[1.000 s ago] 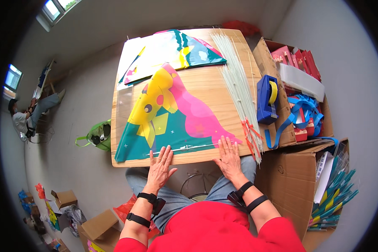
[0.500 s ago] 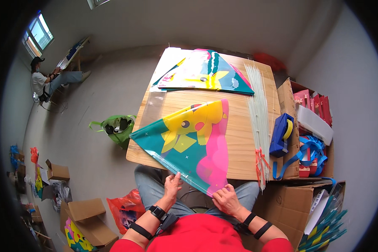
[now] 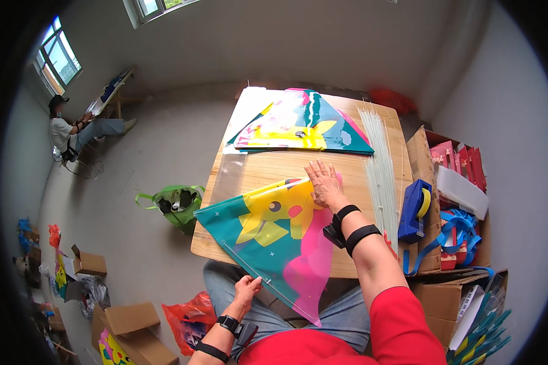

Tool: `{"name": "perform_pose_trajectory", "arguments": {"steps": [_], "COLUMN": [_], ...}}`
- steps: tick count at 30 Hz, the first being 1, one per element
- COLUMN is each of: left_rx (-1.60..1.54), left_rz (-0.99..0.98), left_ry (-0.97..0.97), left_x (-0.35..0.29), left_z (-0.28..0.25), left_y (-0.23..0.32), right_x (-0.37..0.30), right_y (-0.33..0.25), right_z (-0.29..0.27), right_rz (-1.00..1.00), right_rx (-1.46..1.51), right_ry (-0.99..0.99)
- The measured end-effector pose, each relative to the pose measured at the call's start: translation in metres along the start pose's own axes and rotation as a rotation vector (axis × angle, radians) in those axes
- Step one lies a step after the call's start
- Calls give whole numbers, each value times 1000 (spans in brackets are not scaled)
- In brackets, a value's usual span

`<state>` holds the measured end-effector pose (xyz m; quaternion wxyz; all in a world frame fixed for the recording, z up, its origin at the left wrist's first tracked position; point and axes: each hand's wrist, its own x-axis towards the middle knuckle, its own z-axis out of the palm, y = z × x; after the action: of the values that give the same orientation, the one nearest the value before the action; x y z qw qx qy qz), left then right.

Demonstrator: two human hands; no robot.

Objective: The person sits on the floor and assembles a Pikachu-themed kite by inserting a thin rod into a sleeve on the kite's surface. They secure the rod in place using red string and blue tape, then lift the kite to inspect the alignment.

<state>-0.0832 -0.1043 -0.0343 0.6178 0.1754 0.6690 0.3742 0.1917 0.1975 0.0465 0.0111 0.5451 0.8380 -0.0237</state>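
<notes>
A folded triangular kite (image 3: 262, 228) of thin printed plastic, teal, yellow and pink with a cartoon animal, lies on the wooden table (image 3: 353, 237) and hangs over its near edge. My left hand (image 3: 247, 291) pinches its near left edge, where a pale strip or rod runs along. At the kite's far right corner my right hand (image 3: 326, 187) lies flat, fingers stretched out. Beyond it a stack of similar kites (image 3: 304, 125) rests at the far side of the table. To the right lies a bundle of thin white rods (image 3: 380, 176).
A blue tape dispenser (image 3: 413, 210) stands at the table's right, beside a cardboard box (image 3: 419, 152) with blue ribbon and red packets. On the floor to the left are a green bag (image 3: 178, 210), a red plastic bag (image 3: 189, 316) and open cartons (image 3: 131, 319). A co-worker (image 3: 67, 134) sits far left.
My right hand has left the kite's near corner and reached forward to its far right corner. My left hand stays at the near left edge. The view has tilted slightly.
</notes>
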Motion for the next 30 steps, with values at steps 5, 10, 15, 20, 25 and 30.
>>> {"name": "perform_pose_trajectory", "arguments": {"steps": [5,10,15,20,25,30], "left_rx": [29,116,-172,-496,-352,-101], "left_rz": [84,404,620,461,397,475], "left_ry": [-61,71,-422,-820,-494,-279], "left_x": [1,7,-43,-84,-53,21], "left_z": [-13,-2,89,140,119,34], "left_y": [9,81,233,271,217,180], "right_x": [25,-31,-140,-190,-230,-249], "right_y": [23,43,0,-89,-187,-195], "right_z": [-12,-174,-332,-247,-145,-113], "right_rz": [69,-66,-48,-162,-183,-411], "right_rx": [226,393,-483,-563,-332,230], "right_ry": [-306,345,959,871,472,496]}}
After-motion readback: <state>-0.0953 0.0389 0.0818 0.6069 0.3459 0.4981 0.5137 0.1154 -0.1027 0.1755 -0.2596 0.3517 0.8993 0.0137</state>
